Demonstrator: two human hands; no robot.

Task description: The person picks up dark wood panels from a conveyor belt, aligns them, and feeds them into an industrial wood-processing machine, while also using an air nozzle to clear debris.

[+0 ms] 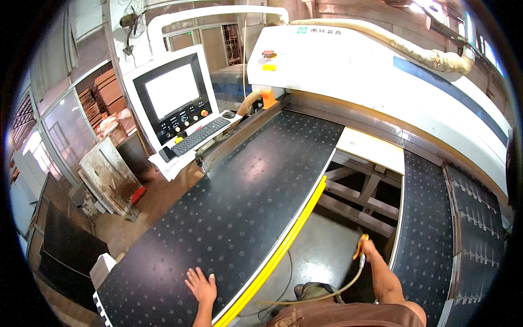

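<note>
My left hand [201, 285] lies open on the black dotted table top [218, 218], its fingers spread and nothing in them. On the right, my right hand [370, 250] is closed round an orange-yellow air blow gun [359, 247], held over the gap between two black table sections. A thin pale hose [350, 283] runs from the gun down and back toward my body. Yellow edging [278, 253] follows the side of the left table section next to the gap.
A white machine housing [338, 65] spans the far side. Its control panel with a screen [171, 92] and a keyboard [201, 136] stands at the left. A pale board [373, 147] bridges the gap's far end, by metal beams [370, 191]. Another dotted section [425, 218] lies right.
</note>
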